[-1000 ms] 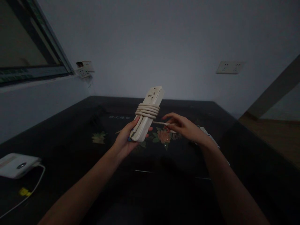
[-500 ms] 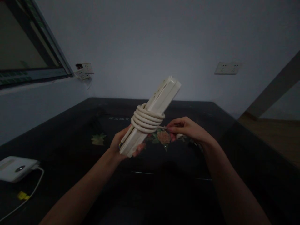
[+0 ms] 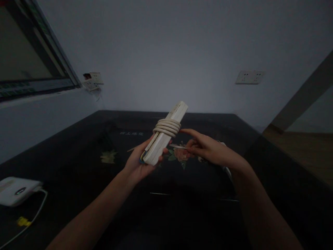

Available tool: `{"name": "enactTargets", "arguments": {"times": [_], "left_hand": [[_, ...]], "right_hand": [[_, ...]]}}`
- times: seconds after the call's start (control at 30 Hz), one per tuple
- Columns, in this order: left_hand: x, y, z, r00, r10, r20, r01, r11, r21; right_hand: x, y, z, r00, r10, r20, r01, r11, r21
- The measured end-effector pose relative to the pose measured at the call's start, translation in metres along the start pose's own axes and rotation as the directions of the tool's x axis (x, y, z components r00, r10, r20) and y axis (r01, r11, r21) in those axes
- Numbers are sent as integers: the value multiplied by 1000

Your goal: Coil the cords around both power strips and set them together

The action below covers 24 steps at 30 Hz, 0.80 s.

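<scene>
A white power strip (image 3: 159, 147) is held up at a tilt over the dark table, its far end pointing up and to the right. My left hand (image 3: 136, 165) is closed around its lower end. Several turns of off-white cord (image 3: 168, 127) wrap the middle of the strip, and blue and yellow wires (image 3: 142, 158) show at its lower left. To the right of the strip, my right hand (image 3: 206, 146) pinches a stretch of the cord, with the index finger reaching toward the coils. Part of the cord behind my right hand is hidden.
The black table (image 3: 161, 215) bears a printed flower (image 3: 183, 156). At the left lies a white device (image 3: 19, 191) with a white cable and a yellow tag (image 3: 23, 221). Wall sockets (image 3: 249, 77) are on the back wall, and more loose sockets (image 3: 91, 83) hang near the window.
The power strip has lowered and tipped farther away from me. My right hand has shifted close beside the coils, its index finger now stretched toward them.
</scene>
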<state>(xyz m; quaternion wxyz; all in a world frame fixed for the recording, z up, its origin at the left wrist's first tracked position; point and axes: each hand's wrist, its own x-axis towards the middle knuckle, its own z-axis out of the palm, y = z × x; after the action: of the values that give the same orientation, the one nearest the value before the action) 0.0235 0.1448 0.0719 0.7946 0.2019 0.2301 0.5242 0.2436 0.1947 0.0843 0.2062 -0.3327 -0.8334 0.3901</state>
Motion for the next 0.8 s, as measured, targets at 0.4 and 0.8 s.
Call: {"name": "enactTargets", "arguments": {"times": [0.4,0.8], "left_hand": [[17,-20,-5,990,10,-140,7,993,118],[19,-23,-10,995,33,-99,-17,987,158]], "right_hand": [[13,-7,22,937,97,-335,-306,690,-656],[16,0,18,941,75,-331,-295,664,-688]]}}
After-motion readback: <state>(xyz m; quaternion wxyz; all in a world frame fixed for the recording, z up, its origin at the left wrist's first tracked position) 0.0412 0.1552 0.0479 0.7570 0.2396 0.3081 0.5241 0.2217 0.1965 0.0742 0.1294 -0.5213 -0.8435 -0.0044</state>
